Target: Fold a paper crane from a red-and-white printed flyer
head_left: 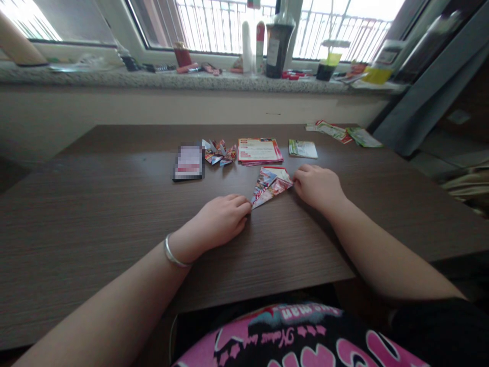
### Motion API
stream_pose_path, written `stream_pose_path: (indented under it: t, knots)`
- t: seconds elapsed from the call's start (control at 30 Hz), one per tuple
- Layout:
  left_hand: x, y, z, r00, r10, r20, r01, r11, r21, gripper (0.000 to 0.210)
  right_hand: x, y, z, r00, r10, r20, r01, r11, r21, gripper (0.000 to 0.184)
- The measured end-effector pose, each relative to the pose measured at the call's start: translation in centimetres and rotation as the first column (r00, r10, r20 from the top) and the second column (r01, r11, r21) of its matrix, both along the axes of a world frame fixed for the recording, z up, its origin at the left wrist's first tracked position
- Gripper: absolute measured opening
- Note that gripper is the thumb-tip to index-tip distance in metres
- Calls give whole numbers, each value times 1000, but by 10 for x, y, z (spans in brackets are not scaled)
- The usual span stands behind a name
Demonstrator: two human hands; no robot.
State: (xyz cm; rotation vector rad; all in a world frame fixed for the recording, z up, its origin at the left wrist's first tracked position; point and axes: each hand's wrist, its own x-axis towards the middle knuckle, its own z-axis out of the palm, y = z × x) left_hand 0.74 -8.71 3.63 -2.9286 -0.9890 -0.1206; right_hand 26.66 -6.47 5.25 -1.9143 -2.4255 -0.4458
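Note:
A partly folded sheet of printed paper (270,186), red and white with colourful pictures, lies on the brown table between my hands. My left hand (225,216) pinches its lower left tip, fingers curled together. At the paper's right corner, the closed fingers of my right hand (315,184) grip the edge. Just behind the paper sits a stack of red-bordered printed cards (260,151). Several folded paper pieces (220,153) rest in a cluster left of that stack.
A phone-like dark rectangle (188,162), its face blurred, lies left of the folded pieces. Green-and-white cards (303,149) sit to the right, and loose wrappers or papers (344,133) lie at the back right. Bottles (277,48) and small items line the granite windowsill (153,79).

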Motion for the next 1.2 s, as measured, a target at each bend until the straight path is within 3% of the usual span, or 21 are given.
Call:
stream_pose_path:
  t: [0.1, 0.3, 0.5, 0.83, 1.2]
  knots:
    - [2, 0, 1, 1000, 4, 9, -4, 1000, 5, 19, -18, -12, 0, 994, 63, -91, -57, 996, 66, 32]
    - [3, 3, 0, 1000, -2, 31, 2, 1000, 5, 18, -46, -15, -16, 969, 118, -215, -138, 987, -80, 45]
    - [4, 3, -1, 1000, -3, 20, 3, 1000, 19, 23, -51, -7, -24, 973, 92, -211, -113, 990, -90, 54]
    - [4, 3, -1, 1000, -6, 23, 5, 1000, 16, 29, -43, 0, -28, 969, -31, -245, 7, 995, -100, 49]
    - [4, 3, 1, 999, -10, 36, 11, 999, -36, 23, 1, 19, -28, 953, -160, -259, 129, 983, -133, 55]
